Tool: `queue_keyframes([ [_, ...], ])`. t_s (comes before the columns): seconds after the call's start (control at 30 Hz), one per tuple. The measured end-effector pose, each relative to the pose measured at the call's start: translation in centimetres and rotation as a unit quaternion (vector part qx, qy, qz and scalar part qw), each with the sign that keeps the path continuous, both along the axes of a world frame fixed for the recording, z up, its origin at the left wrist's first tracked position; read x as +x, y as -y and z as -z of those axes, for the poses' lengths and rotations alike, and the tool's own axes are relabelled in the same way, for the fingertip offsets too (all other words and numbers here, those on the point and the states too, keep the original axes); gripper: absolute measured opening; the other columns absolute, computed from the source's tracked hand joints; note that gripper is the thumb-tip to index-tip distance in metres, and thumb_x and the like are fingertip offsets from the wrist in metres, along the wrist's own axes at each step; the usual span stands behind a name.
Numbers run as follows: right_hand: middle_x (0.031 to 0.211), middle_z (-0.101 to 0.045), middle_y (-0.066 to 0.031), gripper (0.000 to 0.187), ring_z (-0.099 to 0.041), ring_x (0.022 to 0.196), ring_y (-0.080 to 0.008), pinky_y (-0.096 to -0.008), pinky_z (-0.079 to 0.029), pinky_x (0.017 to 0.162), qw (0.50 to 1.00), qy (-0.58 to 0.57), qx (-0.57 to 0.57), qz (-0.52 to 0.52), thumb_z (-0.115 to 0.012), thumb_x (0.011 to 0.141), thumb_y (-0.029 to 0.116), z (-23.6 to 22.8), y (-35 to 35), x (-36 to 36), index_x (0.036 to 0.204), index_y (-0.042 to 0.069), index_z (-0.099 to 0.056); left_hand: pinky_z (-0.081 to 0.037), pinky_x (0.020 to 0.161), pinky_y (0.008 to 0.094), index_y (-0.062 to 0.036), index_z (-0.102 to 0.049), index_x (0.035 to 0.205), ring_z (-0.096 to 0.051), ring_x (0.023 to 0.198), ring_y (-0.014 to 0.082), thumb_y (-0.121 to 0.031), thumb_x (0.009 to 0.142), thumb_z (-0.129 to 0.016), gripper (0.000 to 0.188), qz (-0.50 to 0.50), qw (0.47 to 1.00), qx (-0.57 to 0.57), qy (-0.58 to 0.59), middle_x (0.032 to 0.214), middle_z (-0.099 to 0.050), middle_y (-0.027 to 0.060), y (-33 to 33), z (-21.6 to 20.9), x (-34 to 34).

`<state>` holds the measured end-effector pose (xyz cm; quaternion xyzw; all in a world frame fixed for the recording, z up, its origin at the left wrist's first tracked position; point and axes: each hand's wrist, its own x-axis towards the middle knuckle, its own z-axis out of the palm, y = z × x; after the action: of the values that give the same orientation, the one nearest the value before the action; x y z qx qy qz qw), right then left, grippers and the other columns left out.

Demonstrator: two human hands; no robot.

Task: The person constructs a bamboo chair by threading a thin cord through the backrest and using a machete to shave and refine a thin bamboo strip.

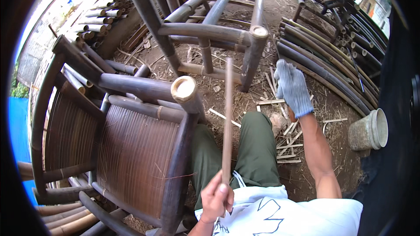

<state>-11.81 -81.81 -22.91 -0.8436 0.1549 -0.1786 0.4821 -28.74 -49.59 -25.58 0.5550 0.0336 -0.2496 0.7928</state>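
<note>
My left hand (pixel 216 196) is closed around the lower end of a bamboo strip (pixel 228 118), which stands almost upright in front of my legs. My right hand (pixel 294 88), in a grey knitted glove, reaches out low over the ground at the right. Its fingers curl away from view, and what they hold is hidden. A short orange-brown piece (pixel 291 114) shows below the glove's cuff; I cannot tell whether it belongs to the held thing. Beside my left leg stands a dark bamboo chair (pixel 175 170) with a slatted seat (pixel 135 157).
Another bamboo frame (pixel 205 30) stands ahead. Cut strips (pixel 288 150) litter the soil around my right hand. Long bamboo poles (pixel 328 70) lie at the right, near a dirty white bucket (pixel 365 131). Cut bamboo lengths (pixel 100 19) are piled at the far left.
</note>
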Motion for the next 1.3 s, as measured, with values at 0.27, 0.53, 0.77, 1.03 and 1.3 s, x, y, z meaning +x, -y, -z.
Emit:
queue_keyframes([
  [0.27, 0.068, -0.061, -0.013, 0.054, -0.066, 0.063, -0.0324, -0.0422, -0.051, 0.056, 0.922, 0.114, -0.248, -0.275, -0.07, 0.085, 0.061, 0.9, -11.0, -7.8, 0.082, 0.007, -0.062, -0.035, 0.036, 0.0224, -0.017, -0.024, 0.158, -0.038, 0.036, 0.0079, -0.034, 0.111, -0.033, 0.051, -0.022, 0.909, -0.383, -0.163, 0.051, -0.041, -0.0008, 1.3, 0.4, 6.3],
  [0.53, 0.067, -0.061, -0.0164, 0.048, -0.066, 0.061, -0.0359, -0.0434, -0.051, 0.054, 0.954, 0.09, -0.245, -0.145, -0.071, 0.089, 0.054, 2.2, -8.9, -4.6, 0.084, 0.008, -0.061, -0.031, 0.034, 0.0242, -0.0135, -0.024, 0.159, -0.033, 0.034, 0.0081, -0.033, 0.111, -0.035, 0.053, 0.029, 0.94, -0.315, -0.129, 0.048, -0.038, -0.0023, 2.1, -0.2, 3.2],
  [0.77, 0.069, -0.062, -0.0179, 0.042, -0.066, 0.065, -0.0391, -0.0457, -0.05, 0.057, 0.957, 0.072, -0.266, -0.092, -0.065, 0.095, 0.05, 1.4, -5.8, -1.7, 0.088, 0.008, -0.063, -0.03, 0.035, 0.024, -0.0085, -0.024, 0.159, -0.032, 0.034, 0.0077, -0.034, 0.11, -0.041, 0.058, 0.044, 0.951, -0.278, -0.128, 0.048, -0.039, -0.0021, 2.0, 0.0, 1.8],
  [1.03, 0.059, -0.056, -0.0088, 0.038, -0.059, 0.053, -0.0246, -0.0365, -0.047, 0.051, 0.997, 0.043, 0.056, -0.029, -0.06, 0.099, 0.042, 1.1, -0.9, 3.7, 0.094, 0.004, -0.062, -0.032, 0.042, 0.0233, -0.001, -0.03, 0.156, -0.038, 0.038, 0.0061, -0.035, 0.11, -0.041, 0.059, 0.013, 0.97, -0.23, -0.074, 0.047, -0.04, -0.0026, -2.5, 0.5, -1.9],
  [1.3, 0.056, -0.051, -0.0006, 0.032, -0.053, 0.043, -0.0114, -0.0278, -0.049, 0.044, 0.884, -0.202, 0.296, -0.301, -0.056, 0.103, 0.027, -0.3, -15.4, -8.4, 0.11, -0.003, -0.061, -0.05, 0.098, 0.033, -0.0054, -0.067, 0.115, -0.062, 0.11, 0.0208, 0.002, 0.096, -0.064, 0.021, -0.368, 0.872, -0.059, 0.318, 0.116, -0.056, 0.0092, -3.5, 3.5, 8.2],
])
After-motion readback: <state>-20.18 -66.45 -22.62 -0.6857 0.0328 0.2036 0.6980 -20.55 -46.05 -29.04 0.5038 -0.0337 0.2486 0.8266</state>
